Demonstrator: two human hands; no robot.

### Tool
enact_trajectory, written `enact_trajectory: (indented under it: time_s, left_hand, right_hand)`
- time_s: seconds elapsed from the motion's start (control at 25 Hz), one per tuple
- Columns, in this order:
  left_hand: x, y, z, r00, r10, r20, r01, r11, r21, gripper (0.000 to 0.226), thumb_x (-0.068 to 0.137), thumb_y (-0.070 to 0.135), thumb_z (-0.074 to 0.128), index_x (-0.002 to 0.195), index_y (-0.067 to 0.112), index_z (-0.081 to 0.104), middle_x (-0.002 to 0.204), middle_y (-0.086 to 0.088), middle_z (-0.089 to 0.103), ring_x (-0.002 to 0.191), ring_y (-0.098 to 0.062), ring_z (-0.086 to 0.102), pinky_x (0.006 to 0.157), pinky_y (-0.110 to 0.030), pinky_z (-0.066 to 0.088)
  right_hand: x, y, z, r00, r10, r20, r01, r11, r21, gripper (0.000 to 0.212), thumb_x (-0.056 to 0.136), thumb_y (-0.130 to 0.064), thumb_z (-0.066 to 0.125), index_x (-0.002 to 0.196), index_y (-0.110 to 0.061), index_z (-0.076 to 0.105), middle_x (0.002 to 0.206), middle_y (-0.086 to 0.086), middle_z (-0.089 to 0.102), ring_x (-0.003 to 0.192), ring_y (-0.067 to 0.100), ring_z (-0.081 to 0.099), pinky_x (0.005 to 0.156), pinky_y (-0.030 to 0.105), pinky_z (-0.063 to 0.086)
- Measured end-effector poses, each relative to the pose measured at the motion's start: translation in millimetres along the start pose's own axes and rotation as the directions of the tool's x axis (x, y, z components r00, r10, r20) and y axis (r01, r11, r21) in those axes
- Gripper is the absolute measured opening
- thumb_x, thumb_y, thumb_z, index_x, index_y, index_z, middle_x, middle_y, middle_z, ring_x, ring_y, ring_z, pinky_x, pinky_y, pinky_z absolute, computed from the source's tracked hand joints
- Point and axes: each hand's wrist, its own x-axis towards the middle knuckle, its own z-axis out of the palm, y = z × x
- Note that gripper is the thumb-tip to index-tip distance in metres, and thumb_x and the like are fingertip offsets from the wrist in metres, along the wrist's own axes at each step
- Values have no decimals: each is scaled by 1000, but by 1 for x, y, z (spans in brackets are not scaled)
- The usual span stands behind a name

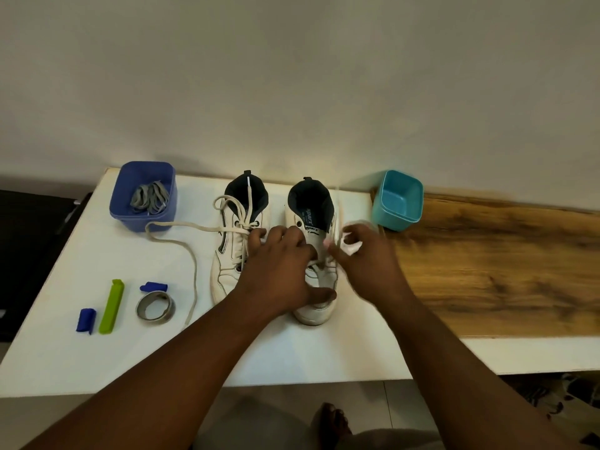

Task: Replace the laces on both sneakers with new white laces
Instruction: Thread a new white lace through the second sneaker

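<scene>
Lacing the right sneaker [316,300] at 6 o'clock of the teal bin [397,199]: left hand [281,266] steadies it, right hand [363,254] pinches its lace [352,246]. Left sneaker [227,264] appears laced, untied. Old laces [151,196] binned at 10 o'clock.

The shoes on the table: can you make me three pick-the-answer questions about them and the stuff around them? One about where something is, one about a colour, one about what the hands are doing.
1. Where are the grey laces?
A. in the blue plastic tub
B. in the teal plastic tub
C. on the wooden board

2. What colour is the long plastic clip?
A. red
B. green
C. black

3. What is the right hand doing?
A. lying flat on the table
B. holding the metal tape ring
C. pinching a white lace at the right white sneaker

Answers: 1 A, the grey bundle lies inside the blue tub. 2 B, it is lime green. 3 C, its fingers curl round the lace.
</scene>
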Motion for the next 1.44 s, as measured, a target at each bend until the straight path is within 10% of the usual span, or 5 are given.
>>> enact_trajectory:
  time_s: [0.2,0.44,0.68,0.96,1.44]
  left_hand:
    - [1,-3,0,1000,-6,9,5,999,32,88,55,97,36,112,37,66,112,11,47,117,-17,45,105,-45,24]
    - [-4,-7,-1,999,17,40,-20,997,71,92,51,99,35,109,35,66,113,8,50,115,-20,46,107,-46,25]
    - [-4,-11,-2,999,26,29,-27,1000,15,84,55,92,53,119,37,55,118,10,52,114,-18,50,104,-42,30]
    - [-4,-15,-3,998,27,58,-27,1000,15,87,53,92,52,121,38,53,117,11,50,114,-16,49,105,-41,30]
    - [-3,-9,0,999,-15,43,13,999,38,81,58,88,61,120,36,57,118,7,50,112,-20,50,104,-41,30]
  right_hand:
    - [-4,22,16,965,143,218,-150,989,16,21,94,-32,74,77,-20,70,73,-5,68,70,12,63,69,34,50]
    - [0,-36,-36,831,-27,-556,375,765,523,14,105,-17,57,97,-27,61,87,-4,65,80,11,62,74,25,53]
    - [-14,1,9,946,207,250,-156,965,-209,36,89,-48,76,113,-28,60,98,-7,67,83,6,60,69,28,44]
    - [-7,8,5,916,107,387,8,959,-283,8,94,-26,73,94,-28,65,96,-6,66,88,15,61,74,30,46]
    - [-12,-23,-20,831,-283,-478,252,959,-130,6,101,-10,59,106,-9,62,107,3,57,100,13,55,86,17,47]
